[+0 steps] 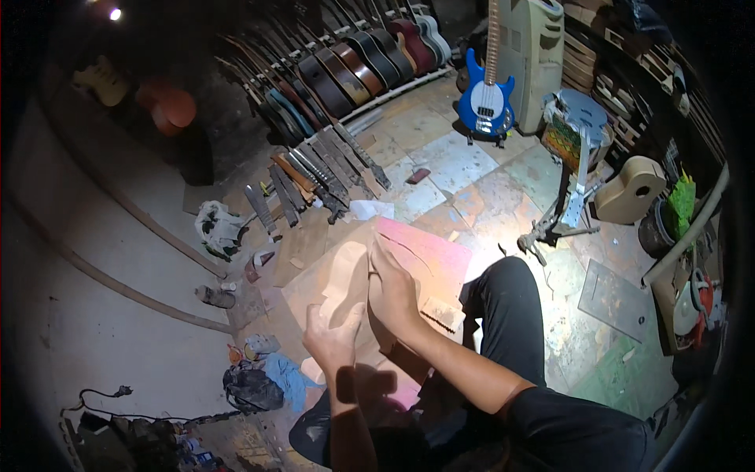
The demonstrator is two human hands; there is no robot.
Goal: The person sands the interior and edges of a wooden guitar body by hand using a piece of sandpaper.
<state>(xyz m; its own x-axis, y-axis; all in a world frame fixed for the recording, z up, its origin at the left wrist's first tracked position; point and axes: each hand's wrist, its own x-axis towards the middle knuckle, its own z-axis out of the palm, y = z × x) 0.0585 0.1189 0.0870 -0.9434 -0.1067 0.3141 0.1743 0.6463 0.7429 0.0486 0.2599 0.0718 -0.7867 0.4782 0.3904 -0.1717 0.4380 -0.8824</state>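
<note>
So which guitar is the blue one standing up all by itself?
The blue electric bass on a floor stand, by the pale cabinet. The other guitars are dark or brown and lean together in the long rack.

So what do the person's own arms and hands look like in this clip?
Both forearms are bare, with no gloves, watch or rings visible on the left hand or right hand. A black short sleeve covers the right upper arm; dark trousers show below.
</note>
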